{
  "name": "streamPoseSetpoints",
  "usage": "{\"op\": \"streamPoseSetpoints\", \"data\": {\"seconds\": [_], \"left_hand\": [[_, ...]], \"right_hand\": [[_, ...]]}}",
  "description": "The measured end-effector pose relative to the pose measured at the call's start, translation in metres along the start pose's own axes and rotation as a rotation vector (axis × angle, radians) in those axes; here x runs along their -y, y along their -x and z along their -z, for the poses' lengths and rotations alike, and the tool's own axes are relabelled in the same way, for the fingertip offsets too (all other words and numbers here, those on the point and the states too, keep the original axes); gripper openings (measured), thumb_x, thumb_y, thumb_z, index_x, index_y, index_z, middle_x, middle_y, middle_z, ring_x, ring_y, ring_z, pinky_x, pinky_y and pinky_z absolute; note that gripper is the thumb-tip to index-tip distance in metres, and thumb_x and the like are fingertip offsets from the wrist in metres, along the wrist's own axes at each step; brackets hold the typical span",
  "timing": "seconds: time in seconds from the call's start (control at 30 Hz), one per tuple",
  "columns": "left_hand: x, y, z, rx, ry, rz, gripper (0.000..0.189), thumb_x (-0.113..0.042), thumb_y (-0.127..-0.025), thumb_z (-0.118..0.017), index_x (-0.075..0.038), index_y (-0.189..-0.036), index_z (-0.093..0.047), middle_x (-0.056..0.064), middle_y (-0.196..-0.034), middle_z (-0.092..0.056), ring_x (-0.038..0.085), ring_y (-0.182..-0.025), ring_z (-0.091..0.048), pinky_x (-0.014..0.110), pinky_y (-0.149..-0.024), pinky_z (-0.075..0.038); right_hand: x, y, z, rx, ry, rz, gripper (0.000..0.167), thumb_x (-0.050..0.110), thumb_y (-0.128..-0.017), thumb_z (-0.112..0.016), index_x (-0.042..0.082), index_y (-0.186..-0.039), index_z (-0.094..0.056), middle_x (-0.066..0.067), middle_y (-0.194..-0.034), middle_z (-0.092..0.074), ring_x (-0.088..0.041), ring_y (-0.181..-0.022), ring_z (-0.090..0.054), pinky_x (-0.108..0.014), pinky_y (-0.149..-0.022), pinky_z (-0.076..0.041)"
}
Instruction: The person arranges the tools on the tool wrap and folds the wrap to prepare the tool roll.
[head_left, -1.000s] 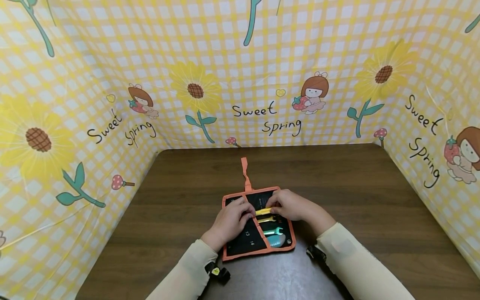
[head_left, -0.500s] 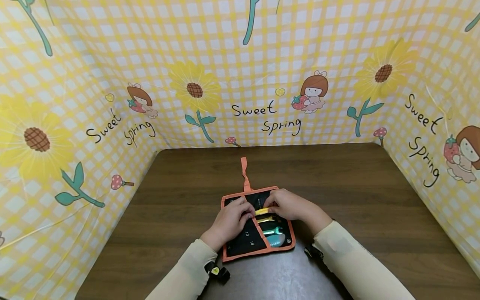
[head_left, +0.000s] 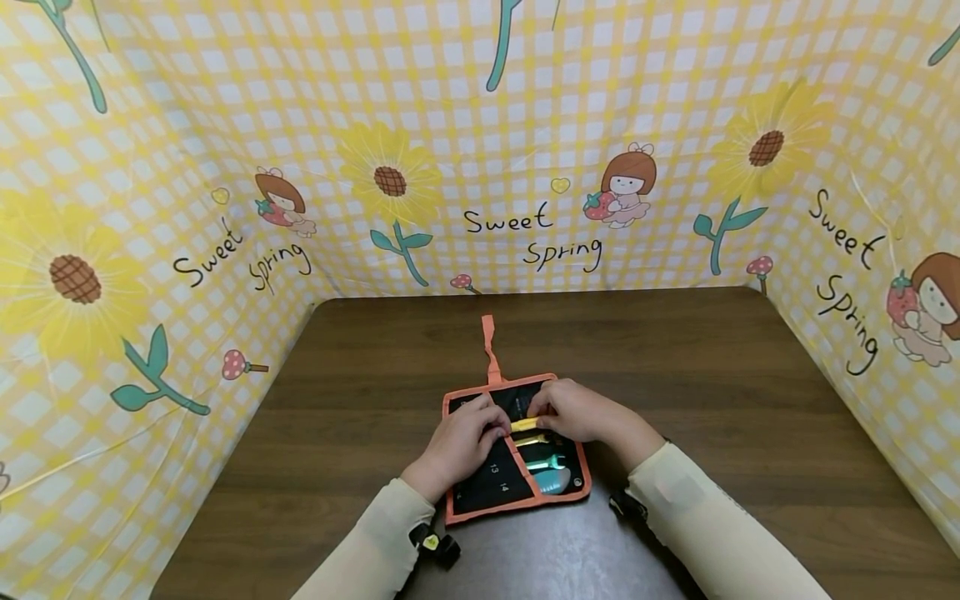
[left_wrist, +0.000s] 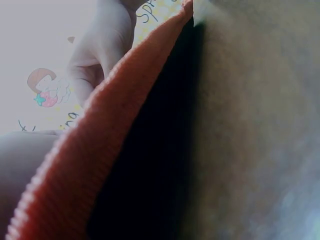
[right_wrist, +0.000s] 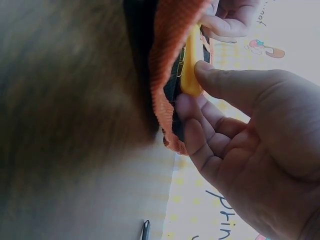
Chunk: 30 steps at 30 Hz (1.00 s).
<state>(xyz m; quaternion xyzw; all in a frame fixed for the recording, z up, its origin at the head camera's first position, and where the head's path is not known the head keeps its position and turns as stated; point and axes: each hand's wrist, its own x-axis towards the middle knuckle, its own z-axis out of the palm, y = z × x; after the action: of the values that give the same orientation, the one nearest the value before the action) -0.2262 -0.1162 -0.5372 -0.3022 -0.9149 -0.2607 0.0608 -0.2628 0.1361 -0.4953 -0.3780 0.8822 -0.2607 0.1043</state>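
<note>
A black fabric tool pouch [head_left: 487, 492] with orange trim lies unrolled on the table. A yellow plastic tool handle [head_left: 525, 424] lies across it, one end at the orange pocket edge. My right hand [head_left: 581, 410] pinches this handle [right_wrist: 191, 67] between thumb and fingers at its right end. My left hand [head_left: 465, 437] has its fingers and thumb curled at the orange pocket edge, gripping the pouch beside the handle's other end. Below sit a gold wrench [head_left: 531, 440], a green open-end wrench [head_left: 546, 462] and a rounded teal tool [head_left: 553, 481], tucked in pockets. The left wrist view shows mostly orange trim [left_wrist: 115, 100].
An orange strap [head_left: 490, 346] extends from the pouch's far edge over the brown wooden table [head_left: 375, 358]. Yellow checked cloth [head_left: 510, 150] walls three sides. A thin metal rod with a pointed tip [right_wrist: 145, 230] shows low in the right wrist view.
My right forearm has shifted slightly to the left. The left hand, the pouch and the yellow handle look almost the same as before.
</note>
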Motion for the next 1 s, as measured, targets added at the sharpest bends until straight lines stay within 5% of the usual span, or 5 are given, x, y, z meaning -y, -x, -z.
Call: {"op": "streamPoseSetpoints", "data": {"seconds": [1.0], "left_hand": [[0.008, 0.002, 0.006, 0.002, 0.103, 0.036, 0.013, -0.019, -0.104, -0.068, -0.031, -0.107, -0.074, -0.015, -0.105, -0.058, 0.006, -0.096, -0.061, 0.034, -0.084, -0.054]], "right_hand": [[0.0, 0.014, 0.002, -0.038, -0.042, -0.08, 0.017, 0.006, -0.097, -0.074, 0.015, -0.111, -0.077, 0.003, -0.104, -0.067, -0.009, -0.088, -0.062, -0.032, -0.08, -0.055]]}}
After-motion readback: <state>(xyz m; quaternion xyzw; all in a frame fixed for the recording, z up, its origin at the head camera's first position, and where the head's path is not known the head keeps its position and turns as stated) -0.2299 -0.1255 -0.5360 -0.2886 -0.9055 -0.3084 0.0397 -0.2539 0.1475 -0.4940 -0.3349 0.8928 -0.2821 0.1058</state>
